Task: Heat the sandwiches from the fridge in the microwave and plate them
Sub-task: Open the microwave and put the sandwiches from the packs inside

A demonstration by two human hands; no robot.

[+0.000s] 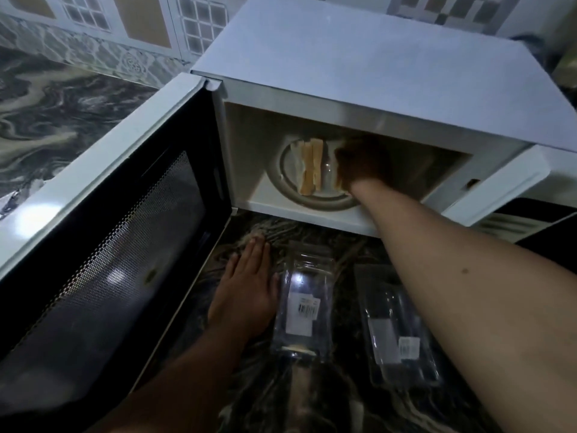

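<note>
The white microwave [359,67] stands on the dark marble counter with its door [103,245] swung wide to the left. On the glass turntable [324,201] inside, one sandwich [310,165] stands on its edge. My right hand [362,164] reaches into the cavity, fingers closed around a second sandwich [337,179] just right of the first; most of it is hidden by the hand. My left hand [246,289] lies flat, fingers apart, on the counter in front of the microwave, holding nothing.
Two empty clear plastic sandwich packs with barcode labels lie on the counter: one [304,307] beside my left hand, the other [402,332] under my right forearm. The open door blocks the left side. Tiled wall behind.
</note>
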